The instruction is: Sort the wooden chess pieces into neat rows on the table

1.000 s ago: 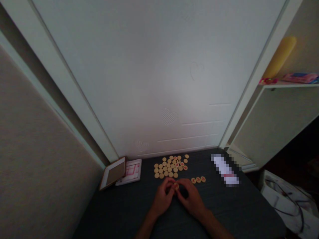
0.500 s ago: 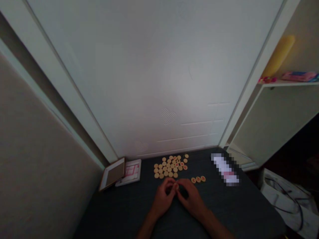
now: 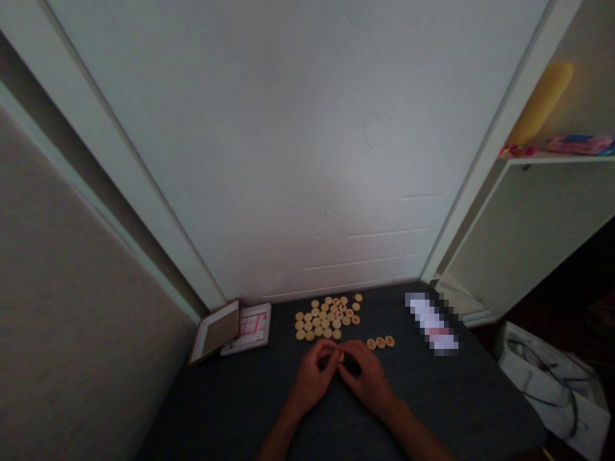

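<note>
Between the fingertips of both hands is one round wooden xiangqi piece, mostly covered by the fingers. My left hand pinches it from the left, thumb and fingers curled. From the other side my right hand grips the same piece. Just beyond the hands lies a loose cluster of similar pieces, many with plain faces up and some showing red marks. Three more pieces with red characters sit in a short row to the right of my right hand.
On the dark table, a wooden-framed box lid leans on a white box with red lines at the left. A pixelated flat item lies at the right. Behind rises a white panel; a white bin with cables stands right.
The piece in my fingers has turned, and its red character shows less now. Both hands stay almost in place; the camera view has shifted slightly.
</note>
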The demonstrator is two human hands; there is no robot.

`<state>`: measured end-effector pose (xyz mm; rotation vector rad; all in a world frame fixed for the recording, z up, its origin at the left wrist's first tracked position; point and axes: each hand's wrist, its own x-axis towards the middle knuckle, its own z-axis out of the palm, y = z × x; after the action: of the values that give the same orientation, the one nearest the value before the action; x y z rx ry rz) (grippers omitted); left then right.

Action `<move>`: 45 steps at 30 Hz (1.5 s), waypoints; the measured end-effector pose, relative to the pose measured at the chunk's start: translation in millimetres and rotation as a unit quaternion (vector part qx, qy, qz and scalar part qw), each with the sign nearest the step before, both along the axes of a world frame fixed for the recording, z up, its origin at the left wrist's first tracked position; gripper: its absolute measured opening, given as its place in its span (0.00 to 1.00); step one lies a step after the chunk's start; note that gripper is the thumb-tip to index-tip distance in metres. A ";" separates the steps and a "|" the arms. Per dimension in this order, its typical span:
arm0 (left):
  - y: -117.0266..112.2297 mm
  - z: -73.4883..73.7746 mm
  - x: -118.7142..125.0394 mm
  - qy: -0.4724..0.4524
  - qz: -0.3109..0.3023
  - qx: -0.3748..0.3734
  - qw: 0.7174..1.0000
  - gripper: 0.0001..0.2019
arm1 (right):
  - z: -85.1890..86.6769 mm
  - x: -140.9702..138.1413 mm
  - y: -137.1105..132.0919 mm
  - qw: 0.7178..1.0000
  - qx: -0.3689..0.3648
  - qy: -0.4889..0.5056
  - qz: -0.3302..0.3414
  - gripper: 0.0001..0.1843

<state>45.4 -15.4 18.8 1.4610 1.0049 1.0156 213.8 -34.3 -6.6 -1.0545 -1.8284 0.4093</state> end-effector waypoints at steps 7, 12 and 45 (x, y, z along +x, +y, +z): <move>2.0 -0.9 -1.3 0.019 -0.001 0.003 1.000 0.15 | 5.6 12.1 -1.7 0.999 0.011 -0.023 -0.019 0.19; 1.8 -3.0 -0.8 0.019 0.009 -0.005 1.000 0.17 | 4.2 66.0 -5.4 0.994 0.006 -0.049 -0.093 0.17; 0.0 2.0 0.0 0.051 -0.006 0.000 0.999 0.14 | 10.2 43.3 -25.2 0.997 -0.026 -0.034 -0.067 0.20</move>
<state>45.4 -15.5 20.8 1.5302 1.0680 0.9408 257.1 -59.5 3.6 -1.2328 -1.8024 0.3446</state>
